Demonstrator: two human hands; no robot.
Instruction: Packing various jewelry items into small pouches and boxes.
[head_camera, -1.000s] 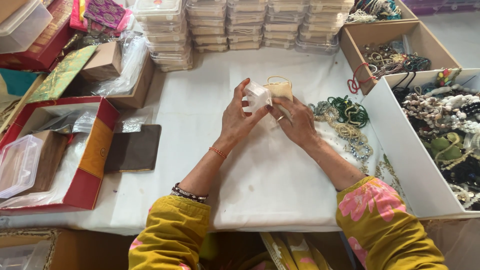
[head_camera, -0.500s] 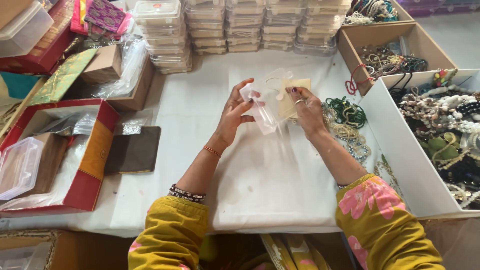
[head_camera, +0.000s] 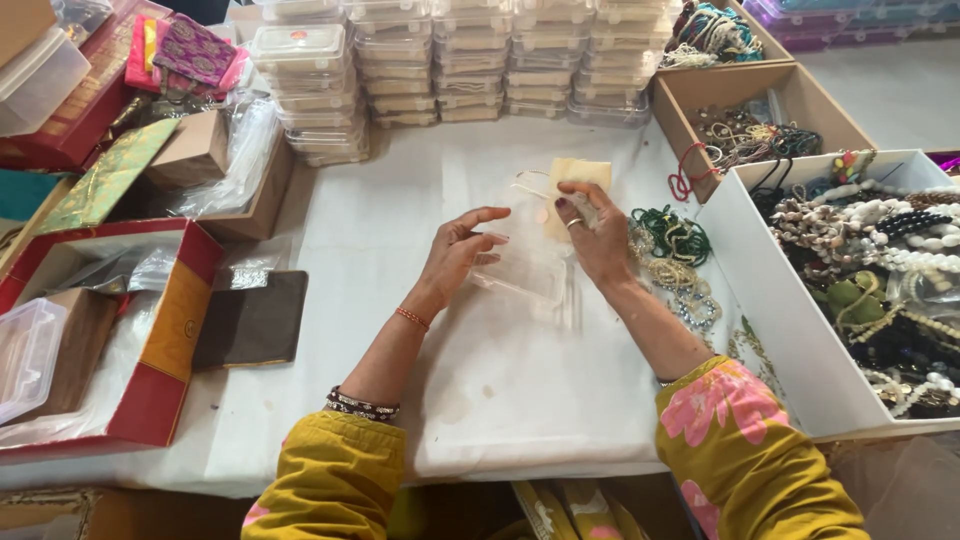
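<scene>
Mid-table, left hand (head_camera: 455, 255), fingers spread, steadied the open clear box (head_camera: 528, 272) lying flat; just beyond, right hand (head_camera: 597, 232) pinched the beige card (head_camera: 572, 185) beside it, likely next needing seating inside the box.

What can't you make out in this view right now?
- Clear box, head view: motion blur and see-through plastic hide whether it is open or shut.
- Beige card: the right hand covers its lower part.
- Left hand: cannot tell if its fingers touch the box.
- Bead tray: cut off by the right edge.
</scene>
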